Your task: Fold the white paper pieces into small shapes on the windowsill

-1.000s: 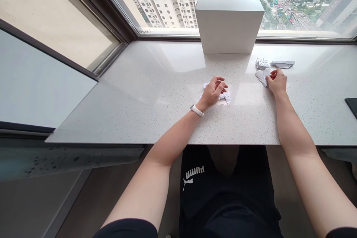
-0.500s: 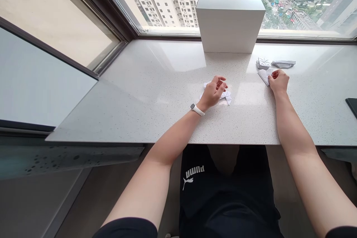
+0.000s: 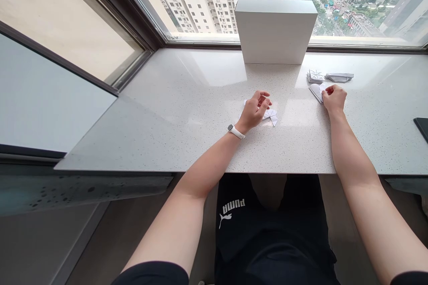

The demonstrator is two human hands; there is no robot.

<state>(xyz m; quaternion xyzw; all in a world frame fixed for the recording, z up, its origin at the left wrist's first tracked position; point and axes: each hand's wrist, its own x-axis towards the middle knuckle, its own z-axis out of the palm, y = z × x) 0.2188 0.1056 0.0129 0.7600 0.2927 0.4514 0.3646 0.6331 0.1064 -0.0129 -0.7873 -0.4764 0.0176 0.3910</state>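
Note:
My left hand (image 3: 255,109), with a white band on its wrist, hovers over a folded white paper piece (image 3: 271,116) and hides most of it. Its fingers are loosely bent and apart, and nothing shows between them. Farther right, my right hand (image 3: 335,97) has its fingers pinched at the right edge of another folded white paper (image 3: 315,91). Just behind that one lies a stack of folded paper (image 3: 315,75) with crease lines on top. A long, narrow folded paper piece (image 3: 340,77) lies to the right of the stack.
A white box (image 3: 276,35) stands upright at the back of the speckled white countertop (image 3: 160,120), against the window. A dark flat object (image 3: 421,128) is cut off by the right edge of the view. The counter's front edge runs just above my lap.
The paper at my right hand sits slightly lower and flatter under the fingers. My left hand has barely moved.

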